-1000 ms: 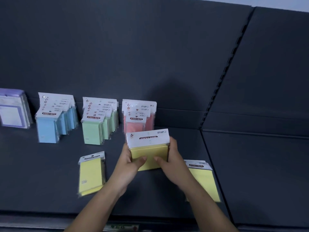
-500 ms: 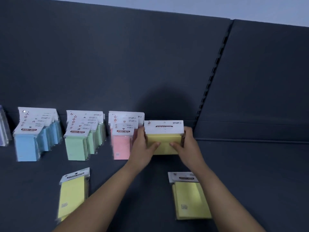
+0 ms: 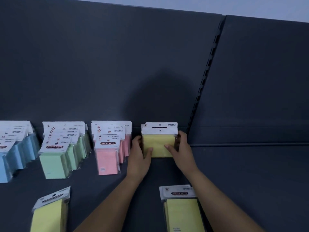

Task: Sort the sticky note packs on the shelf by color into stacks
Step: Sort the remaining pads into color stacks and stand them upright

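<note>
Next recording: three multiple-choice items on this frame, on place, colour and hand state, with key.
1. Where on the dark grey shelf is the upright bundle of yellow sticky note packs? A) far left end B) just right of the row of pink sticky note packs C) flat at the front edge
2. What colour are the two loose piles of packs lying flat nearer the front? A) pink B) green C) yellow
3. Hands? A) left hand and right hand both grip the bundle B) only one grips it C) both hold nothing
Key: B, it stands beside the pink row; C, both faces are yellow; A, thumbs lie on its front.
</note>
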The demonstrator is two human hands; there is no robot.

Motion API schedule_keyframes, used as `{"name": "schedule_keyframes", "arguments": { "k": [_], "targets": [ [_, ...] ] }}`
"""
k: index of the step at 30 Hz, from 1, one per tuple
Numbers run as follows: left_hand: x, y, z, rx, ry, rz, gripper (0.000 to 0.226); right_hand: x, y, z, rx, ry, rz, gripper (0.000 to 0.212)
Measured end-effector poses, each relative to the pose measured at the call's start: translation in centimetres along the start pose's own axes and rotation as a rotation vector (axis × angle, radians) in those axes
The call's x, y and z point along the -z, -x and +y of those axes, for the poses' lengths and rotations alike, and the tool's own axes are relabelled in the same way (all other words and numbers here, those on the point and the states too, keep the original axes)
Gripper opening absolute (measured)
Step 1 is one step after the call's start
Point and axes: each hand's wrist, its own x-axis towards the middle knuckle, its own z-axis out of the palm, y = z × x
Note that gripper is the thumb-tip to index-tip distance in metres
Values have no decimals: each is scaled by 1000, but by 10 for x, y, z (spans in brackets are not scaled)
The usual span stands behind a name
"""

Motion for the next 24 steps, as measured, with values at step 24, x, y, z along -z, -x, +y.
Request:
{"name": "schedule_keyframes", "arguments": {
  "k": [24],
  "targets": [
    [6,43,16,5,-110,-5,70,10,23,-18,-154,95,111,48]
  ]
}}
